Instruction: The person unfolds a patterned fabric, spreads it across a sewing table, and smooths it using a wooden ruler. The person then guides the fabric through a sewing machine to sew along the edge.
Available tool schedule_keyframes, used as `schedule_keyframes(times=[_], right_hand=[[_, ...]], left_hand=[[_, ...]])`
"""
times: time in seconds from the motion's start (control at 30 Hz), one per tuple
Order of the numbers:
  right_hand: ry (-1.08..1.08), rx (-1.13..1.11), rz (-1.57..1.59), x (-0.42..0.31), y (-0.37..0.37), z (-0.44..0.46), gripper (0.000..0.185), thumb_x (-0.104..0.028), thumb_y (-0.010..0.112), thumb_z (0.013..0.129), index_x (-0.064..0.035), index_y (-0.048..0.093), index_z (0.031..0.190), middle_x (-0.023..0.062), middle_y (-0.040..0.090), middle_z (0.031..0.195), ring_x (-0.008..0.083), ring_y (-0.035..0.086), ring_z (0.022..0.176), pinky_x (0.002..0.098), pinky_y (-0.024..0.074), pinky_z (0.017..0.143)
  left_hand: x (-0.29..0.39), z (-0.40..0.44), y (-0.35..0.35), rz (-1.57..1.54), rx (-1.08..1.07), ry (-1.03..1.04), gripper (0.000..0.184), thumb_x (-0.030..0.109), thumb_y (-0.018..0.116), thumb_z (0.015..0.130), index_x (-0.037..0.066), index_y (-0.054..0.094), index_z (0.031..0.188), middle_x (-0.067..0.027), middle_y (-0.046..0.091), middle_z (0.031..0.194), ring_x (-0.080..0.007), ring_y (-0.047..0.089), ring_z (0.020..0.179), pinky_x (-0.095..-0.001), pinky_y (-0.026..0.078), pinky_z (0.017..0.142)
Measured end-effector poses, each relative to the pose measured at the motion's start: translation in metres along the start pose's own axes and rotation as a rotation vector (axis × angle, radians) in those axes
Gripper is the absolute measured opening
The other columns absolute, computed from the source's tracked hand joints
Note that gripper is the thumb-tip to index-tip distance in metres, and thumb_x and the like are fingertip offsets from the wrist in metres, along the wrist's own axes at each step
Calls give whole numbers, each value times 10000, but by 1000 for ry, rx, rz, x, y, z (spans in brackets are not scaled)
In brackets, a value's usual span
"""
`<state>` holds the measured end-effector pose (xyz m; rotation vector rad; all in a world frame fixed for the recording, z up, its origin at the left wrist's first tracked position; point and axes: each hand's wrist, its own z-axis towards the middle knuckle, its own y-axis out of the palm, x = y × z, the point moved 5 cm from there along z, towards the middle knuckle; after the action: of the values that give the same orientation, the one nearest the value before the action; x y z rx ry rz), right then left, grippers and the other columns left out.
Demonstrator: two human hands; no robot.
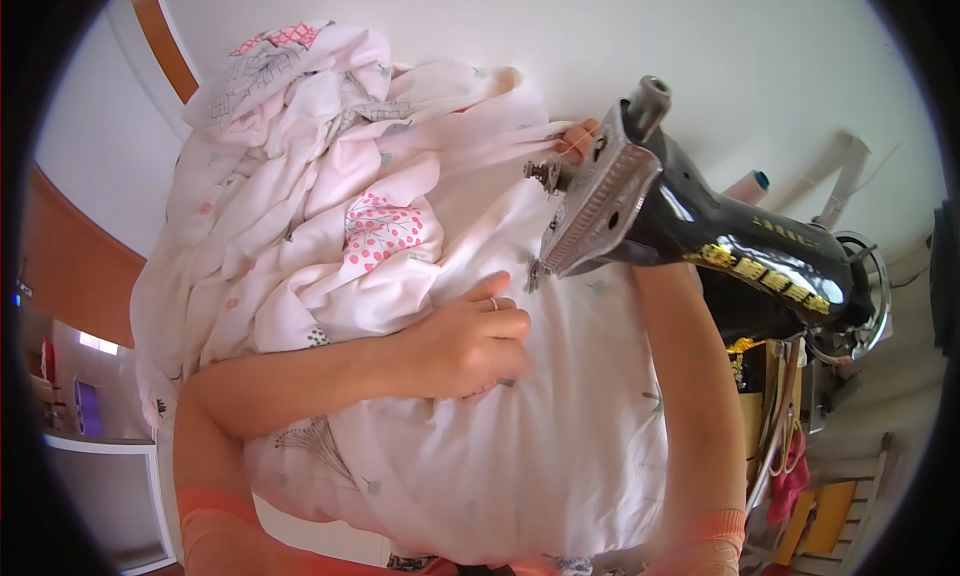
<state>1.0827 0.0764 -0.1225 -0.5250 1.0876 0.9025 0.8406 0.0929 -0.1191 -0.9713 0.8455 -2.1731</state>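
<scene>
A large white printed cloth (560, 416) with pink and grey patterns spreads under the sewing machine (760, 236) and bunches up at the left. My left hand (470, 346), with a ring on one finger, lies on the cloth left of the presser foot (534, 274). Its fingers are curled and closed on the fabric near the thumb. Behind the machine head, my right hand (578, 139) pinches a gathered edge of the cloth. The machine head hides most of that hand, and the right forearm passes behind it.
At the machine's right end is a handwheel (878, 296). A thread spool (748, 186) stands behind the machine. Scissors (790, 446) hang at the right near a pink cloth (787, 486). An orange-brown wooden panel (75, 256) is at the left.
</scene>
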Motion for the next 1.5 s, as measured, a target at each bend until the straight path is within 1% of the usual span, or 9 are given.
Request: schedule_keyframes(times=[0.23,0.43,0.53,0.63,0.73,0.83,0.93,1.23,1.5], right_hand=[[-35,54,-239,-2,-4,-25,323,-191,624,820,-50,564,1104,101,585,1096,220,535,1041,356,415,912],[-88,-37,-640,-21,35,-48,334,-177,634,791,-31,576,1086,136,608,1059,255,556,1012,360,439,875],[232,-117,-741,-5,32,-51,286,-170,654,743,-16,619,981,175,612,1013,316,553,996,385,449,845],[179,-65,-897,-18,40,-67,187,-146,646,722,-1,641,840,195,613,902,362,568,909,422,459,797],[-239,164,-987,-23,43,-80,163,-151,663,710,4,653,760,189,632,823,360,603,796,441,477,734],[-375,104,-933,-26,41,-78,162,-142,676,695,-6,661,782,171,632,792,355,605,739,446,482,702],[-2,-35,-790,-21,36,-70,158,-119,690,674,-28,673,802,161,634,883,357,601,824,444,478,734],[-502,-126,-1045,-17,41,-62,284,-79,672,728,-37,627,1005,157,625,1019,341,578,977,420,441,878],[-493,-185,-964,-18,37,-59,300,-194,710,772,-25,599,992,147,595,983,341,547,962,443,416,884]], left_hand=[[10,4,-2,223,-1,33,106,151,737,706,126,656,769,12,497,762,-165,531,714,-469,307,1036],[46,8,-2,545,-293,-212,299,265,710,729,90,640,963,-33,529,950,-220,539,944,-481,323,1023],[62,6,20,706,-303,-420,436,330,688,741,46,595,1059,-86,511,1018,-272,515,1007,-488,334,1011],[72,1,29,712,-139,-469,488,342,686,743,24,572,1095,-117,505,1044,-286,496,1031,-487,342,1005],[71,-7,25,595,-44,-480,461,327,675,757,39,573,1102,-109,509,1062,-275,488,1037,-504,343,998],[72,-10,22,610,-55,-448,440,327,680,749,58,584,1083,-93,518,1047,-264,496,1006,-549,333,992],[70,-9,20,628,-62,-408,414,337,681,741,76,603,1052,-74,528,1005,-250,505,977,-602,306,988],[63,-9,17,644,-22,-310,403,370,661,736,41,622,966,-85,540,907,-250,518,947,-649,249,1004],[59,-8,16,617,-70,-328,432,389,661,726,69,609,1012,-71,546,955,-226,532,946,-681,205,1007]])
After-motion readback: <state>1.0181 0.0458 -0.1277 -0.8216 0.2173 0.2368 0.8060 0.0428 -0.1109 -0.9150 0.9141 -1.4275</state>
